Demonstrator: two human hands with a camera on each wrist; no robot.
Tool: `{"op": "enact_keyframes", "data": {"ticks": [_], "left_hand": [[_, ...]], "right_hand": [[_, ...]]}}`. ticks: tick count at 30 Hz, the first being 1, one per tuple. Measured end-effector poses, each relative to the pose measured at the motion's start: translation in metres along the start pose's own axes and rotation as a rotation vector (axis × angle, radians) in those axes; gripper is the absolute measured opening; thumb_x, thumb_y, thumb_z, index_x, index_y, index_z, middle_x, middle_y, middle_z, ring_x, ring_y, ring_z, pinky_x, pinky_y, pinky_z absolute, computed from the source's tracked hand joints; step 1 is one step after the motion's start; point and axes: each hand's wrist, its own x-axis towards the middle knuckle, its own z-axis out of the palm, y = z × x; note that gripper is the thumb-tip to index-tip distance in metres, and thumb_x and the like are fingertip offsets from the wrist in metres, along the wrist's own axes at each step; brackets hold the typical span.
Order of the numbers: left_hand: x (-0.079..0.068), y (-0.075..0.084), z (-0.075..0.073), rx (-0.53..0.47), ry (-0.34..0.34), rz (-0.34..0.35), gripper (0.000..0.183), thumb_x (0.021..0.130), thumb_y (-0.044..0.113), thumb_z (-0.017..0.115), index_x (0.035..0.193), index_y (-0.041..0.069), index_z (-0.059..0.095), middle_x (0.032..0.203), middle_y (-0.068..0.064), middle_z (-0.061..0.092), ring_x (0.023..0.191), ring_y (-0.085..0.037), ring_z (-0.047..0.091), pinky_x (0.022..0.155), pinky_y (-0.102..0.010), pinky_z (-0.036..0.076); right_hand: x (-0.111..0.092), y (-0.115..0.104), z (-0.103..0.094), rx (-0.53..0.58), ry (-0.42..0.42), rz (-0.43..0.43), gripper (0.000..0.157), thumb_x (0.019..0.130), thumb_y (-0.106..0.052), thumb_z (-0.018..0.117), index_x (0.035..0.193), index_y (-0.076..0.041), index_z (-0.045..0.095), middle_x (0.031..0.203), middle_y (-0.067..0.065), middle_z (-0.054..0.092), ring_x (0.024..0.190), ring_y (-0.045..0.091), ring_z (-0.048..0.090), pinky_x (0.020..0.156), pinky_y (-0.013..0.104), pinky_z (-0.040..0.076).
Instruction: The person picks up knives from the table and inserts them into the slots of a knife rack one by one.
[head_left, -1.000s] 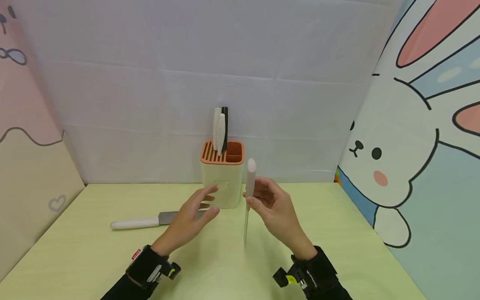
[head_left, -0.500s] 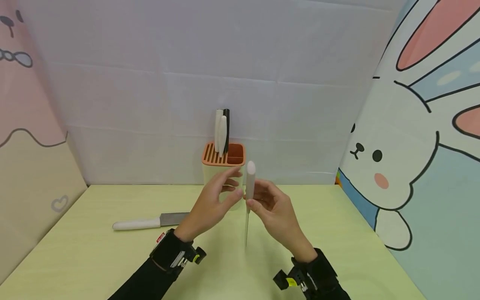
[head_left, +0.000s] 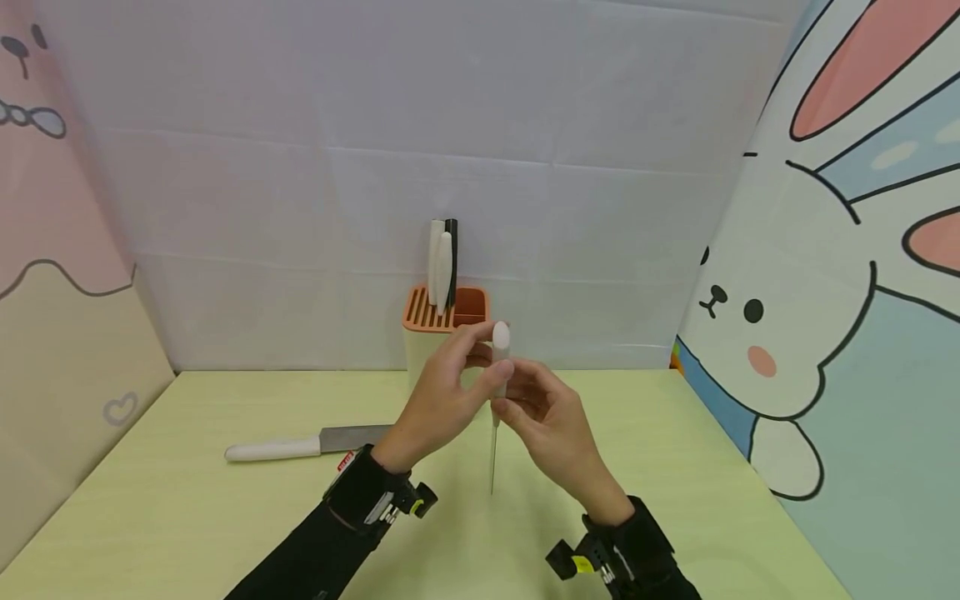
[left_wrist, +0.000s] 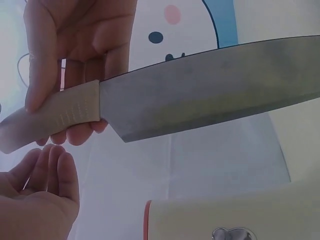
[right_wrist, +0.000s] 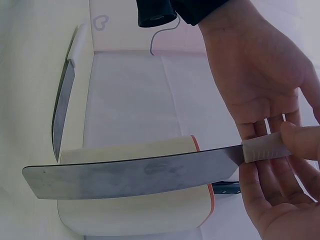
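A kitchen knife (left_wrist: 210, 85) with a pale handle and broad steel blade stands upright, edge-on in the head view, tip downward. My right hand (head_left: 555, 425) holds its handle, thumb in front and fingers behind. My left hand (head_left: 442, 404) is up beside the handle's top, its thumb overlapping the handle in the head view. In the left wrist view, the left fingertips lie just past the handle's lower edge. Behind the hands is a cream knife block (head_left: 423, 350) with an orange slotted top. A second white-handled knife (head_left: 273, 451) lies flat on the table at left.
Two white handles (head_left: 444, 267) and a black handle (head_left: 452, 258) stick up from the block's slots. The light green table (head_left: 247, 533) backs onto a white sheet (head_left: 300, 208). A wall with a rabbit drawing (head_left: 780, 333) stands at the right.
My left hand has moved right, from in front of the block to the held knife's handle. The right hand keeps its hold on that knife with hardly any movement.
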Motion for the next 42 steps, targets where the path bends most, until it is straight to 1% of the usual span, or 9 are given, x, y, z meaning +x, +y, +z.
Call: {"op": "enact_keyframes", "data": {"ticks": [10, 15, 18, 22, 27, 31, 37, 38, 42], "left_hand": [[0.002, 0.008, 0.004, 0.009, 0.072, 0.007, 0.034, 0.095, 0.009, 0.058, 0.128, 0.0, 0.051, 0.105, -0.005, 0.056, 0.094, -0.015, 0.055, 0.086, -0.037, 0.048], [0.002, 0.005, 0.006, 0.009, 0.098, 0.023, 0.033, 0.094, 0.008, 0.059, 0.127, 0.001, 0.053, 0.103, -0.005, 0.058, 0.092, -0.016, 0.056, 0.084, -0.036, 0.049], [0.003, -0.007, 0.009, 0.018, 0.117, 0.043, 0.033, 0.095, 0.011, 0.06, 0.127, 0.005, 0.054, 0.103, -0.003, 0.058, 0.092, -0.015, 0.056, 0.083, -0.038, 0.049], [0.004, -0.026, 0.012, 0.039, 0.13, 0.063, 0.034, 0.096, 0.02, 0.061, 0.128, 0.014, 0.055, 0.104, 0.003, 0.059, 0.093, -0.011, 0.056, 0.083, -0.034, 0.05], [0.003, -0.034, 0.012, 0.044, 0.128, 0.086, 0.033, 0.097, 0.026, 0.059, 0.129, 0.018, 0.055, 0.105, 0.005, 0.058, 0.094, -0.01, 0.056, 0.082, -0.03, 0.05], [0.003, -0.033, 0.011, 0.049, 0.126, 0.086, 0.033, 0.097, 0.028, 0.059, 0.129, 0.018, 0.055, 0.105, 0.005, 0.058, 0.094, -0.01, 0.057, 0.082, -0.03, 0.05], [0.004, -0.03, 0.009, 0.057, 0.12, 0.068, 0.034, 0.097, 0.022, 0.06, 0.129, 0.015, 0.054, 0.107, 0.004, 0.058, 0.095, -0.01, 0.057, 0.082, -0.03, 0.051], [0.004, -0.028, 0.008, 0.059, 0.119, 0.065, 0.034, 0.097, 0.02, 0.06, 0.129, 0.013, 0.054, 0.107, 0.003, 0.058, 0.095, -0.01, 0.057, 0.082, -0.03, 0.051], [0.003, -0.01, 0.001, 0.066, 0.115, 0.05, 0.031, 0.096, 0.011, 0.06, 0.126, 0.004, 0.055, 0.105, -0.003, 0.059, 0.095, -0.013, 0.058, 0.081, -0.032, 0.052]], "right_hand": [[-0.001, -0.001, -0.001, -0.034, 0.0, 0.017, 0.042, 0.087, 0.004, 0.066, 0.126, -0.001, 0.053, 0.11, 0.014, 0.06, 0.097, 0.027, 0.061, 0.084, 0.034, 0.053], [-0.001, -0.001, -0.001, -0.035, -0.001, 0.014, 0.042, 0.087, 0.005, 0.065, 0.126, 0.0, 0.052, 0.111, 0.014, 0.06, 0.097, 0.027, 0.061, 0.084, 0.034, 0.053], [-0.001, -0.001, -0.001, -0.036, -0.003, 0.011, 0.042, 0.087, 0.005, 0.065, 0.126, 0.0, 0.052, 0.111, 0.014, 0.06, 0.096, 0.027, 0.061, 0.084, 0.033, 0.053], [-0.001, -0.001, -0.001, -0.04, -0.006, 0.009, 0.042, 0.087, 0.005, 0.065, 0.126, 0.0, 0.052, 0.11, 0.014, 0.06, 0.096, 0.028, 0.061, 0.084, 0.033, 0.053], [-0.001, -0.003, -0.001, -0.054, -0.009, 0.018, 0.041, 0.087, 0.004, 0.066, 0.126, -0.001, 0.053, 0.109, 0.013, 0.06, 0.096, 0.027, 0.061, 0.083, 0.034, 0.053], [-0.001, -0.006, -0.001, -0.073, -0.007, 0.024, 0.039, 0.088, 0.002, 0.066, 0.125, -0.002, 0.054, 0.11, 0.013, 0.06, 0.097, 0.026, 0.061, 0.084, 0.036, 0.053], [0.0, -0.008, 0.0, -0.105, 0.004, 0.021, 0.039, 0.088, 0.002, 0.066, 0.125, -0.002, 0.054, 0.109, 0.013, 0.061, 0.096, 0.025, 0.061, 0.085, 0.037, 0.053], [0.0, -0.008, 0.0, -0.11, 0.005, 0.019, 0.039, 0.088, 0.002, 0.066, 0.125, -0.002, 0.054, 0.108, 0.013, 0.061, 0.096, 0.025, 0.061, 0.085, 0.037, 0.052], [0.0, -0.007, 0.0, -0.107, 0.006, 0.009, 0.04, 0.087, 0.003, 0.066, 0.125, 0.0, 0.054, 0.107, 0.016, 0.062, 0.096, 0.026, 0.061, 0.085, 0.037, 0.052]]}}
